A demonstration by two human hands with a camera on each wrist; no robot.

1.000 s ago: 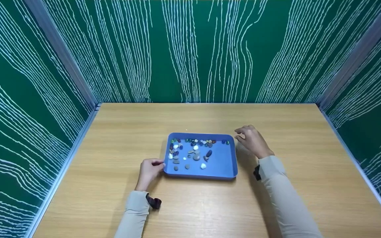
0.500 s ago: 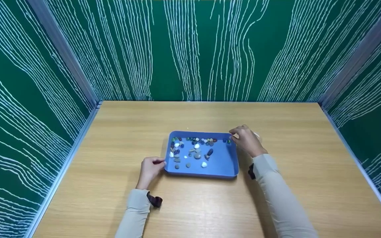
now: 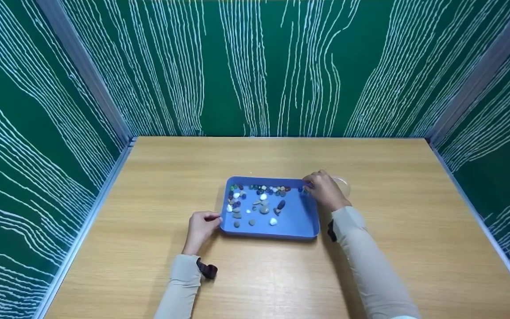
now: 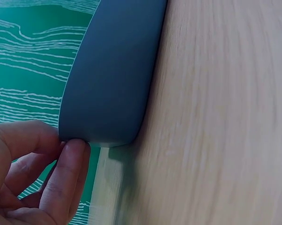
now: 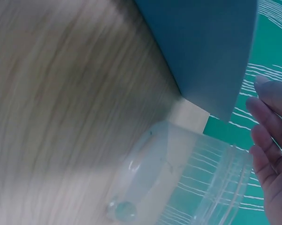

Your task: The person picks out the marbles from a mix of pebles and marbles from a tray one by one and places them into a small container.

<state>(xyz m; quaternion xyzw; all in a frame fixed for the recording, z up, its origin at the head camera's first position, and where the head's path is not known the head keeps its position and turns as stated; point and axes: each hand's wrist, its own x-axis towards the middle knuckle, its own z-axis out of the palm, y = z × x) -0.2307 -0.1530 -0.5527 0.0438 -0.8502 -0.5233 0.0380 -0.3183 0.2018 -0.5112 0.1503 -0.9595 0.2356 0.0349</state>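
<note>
A blue rectangular tray point(image 3: 297, 217) lies on the table, holding several glass marbles point(image 3: 277, 189) along its far and left sides and several pebbles point(image 3: 264, 209) nearer the middle. My left hand point(image 3: 200, 230) pinches the tray's near left corner; in the left wrist view its fingertips point(image 4: 75, 145) are right at the rim. My right hand point(image 3: 327, 190) reaches over the far right corner, beside a few dark marbles point(image 3: 301, 189). In the right wrist view its fingers point(image 5: 267, 115) are slightly bent and apart, past the tray wall, with no object visible between them.
A clear plastic jar point(image 5: 178, 173) stands just right of the tray, partly behind my right hand in the head view; a greenish marble point(image 5: 125, 211) shows at its bottom. Green walls with white lines point(image 3: 299, 66) enclose the wooden table point(image 3: 259, 274) at the back and sides.
My right hand has moved left, from beside the tray to over its far right corner, uncovering the clear jar. The left hand stays at the tray's near left corner.
</note>
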